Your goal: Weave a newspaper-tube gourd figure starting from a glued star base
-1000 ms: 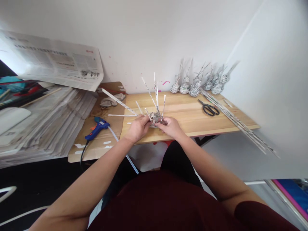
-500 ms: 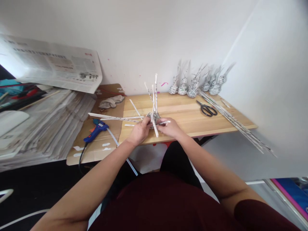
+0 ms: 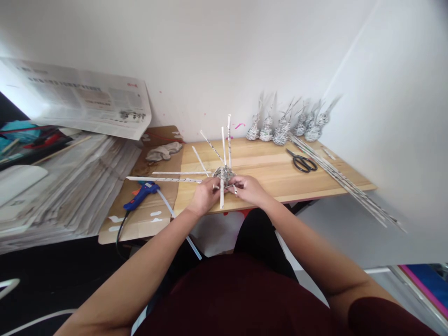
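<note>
A small woven newspaper piece [image 3: 223,173] is held low over the front part of the wooden table [image 3: 266,163]. Rolled paper strips [image 3: 224,144] stick out of it upward, to the left and toward me. My left hand [image 3: 206,195] grips its left side, fingers curled round it and partly hidden. On the opposite side my right hand [image 3: 248,190] is closed, thumb and fingers pinched at the front edge on what looks like a paper strip. One strip points down between the two hands.
Several woven gourd-shaped pieces [image 3: 266,128] stand along the wall at the back right. Black scissors [image 3: 302,162] and long paper rolls [image 3: 336,175] lie on the right. At left are a blue glue gun [image 3: 142,196] on cardboard, a glove [image 3: 164,151] and stacked newspapers [image 3: 94,182].
The woven piece has turned slightly in my hands, so its strips fan out at different angles. My right fingers have shifted to its front edge. The camera view has tilted a little.
</note>
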`<state>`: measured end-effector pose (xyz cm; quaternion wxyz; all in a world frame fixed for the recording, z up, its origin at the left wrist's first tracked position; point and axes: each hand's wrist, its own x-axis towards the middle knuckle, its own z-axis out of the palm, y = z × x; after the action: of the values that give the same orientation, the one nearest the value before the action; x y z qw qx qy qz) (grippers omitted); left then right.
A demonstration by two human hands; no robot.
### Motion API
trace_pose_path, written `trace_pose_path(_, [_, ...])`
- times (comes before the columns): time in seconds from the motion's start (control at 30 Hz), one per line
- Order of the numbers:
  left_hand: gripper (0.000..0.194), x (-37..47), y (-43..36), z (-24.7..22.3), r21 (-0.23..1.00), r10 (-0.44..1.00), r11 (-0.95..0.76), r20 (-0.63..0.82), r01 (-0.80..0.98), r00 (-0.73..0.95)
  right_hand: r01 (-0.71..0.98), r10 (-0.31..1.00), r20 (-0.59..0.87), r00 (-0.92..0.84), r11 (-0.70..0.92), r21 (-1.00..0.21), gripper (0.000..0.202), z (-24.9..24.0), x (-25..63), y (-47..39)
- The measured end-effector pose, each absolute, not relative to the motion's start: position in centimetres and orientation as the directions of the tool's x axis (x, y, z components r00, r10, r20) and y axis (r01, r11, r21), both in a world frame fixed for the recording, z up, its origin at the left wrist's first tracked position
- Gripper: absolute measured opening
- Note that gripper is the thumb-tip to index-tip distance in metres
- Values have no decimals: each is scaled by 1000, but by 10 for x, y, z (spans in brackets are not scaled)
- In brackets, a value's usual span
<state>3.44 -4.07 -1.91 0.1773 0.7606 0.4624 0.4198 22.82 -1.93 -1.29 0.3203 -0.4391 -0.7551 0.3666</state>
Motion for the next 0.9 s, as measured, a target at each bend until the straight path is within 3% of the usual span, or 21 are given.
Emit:
trace_pose_path(0.1, [15,33,-39,-19,614,829,-550,483,566,282,355,893,211,-398,361,-862,20,-17,240,-19])
trace_pose_path(0.23, [20,29,-37,-21,577,811,-577,489,579,321,245,927,274,-255,337,-909,14,-17,256,-9])
trace_pose_path(0.37, [19,27,-33,-19,533,763,-643,509,550,399,226,948,228,-220,277,-934,15,-4,258,10])
trace_pose_path(0.57, [19,26,-32,-10,486,739,-673,484,558,469,301,948,135,-288,224,-927,24,14,239,34])
trace_pose_path(0.77, [18,23,-30,-3,476,791,-611,376,633,482,447,899,160,-408,350,-823,30,11,234,39])
trace_pose_path(0.9, [15,19,-26,-6,504,799,-600,394,621,454,534,898,195,-394,397,-746,30,6,244,32])
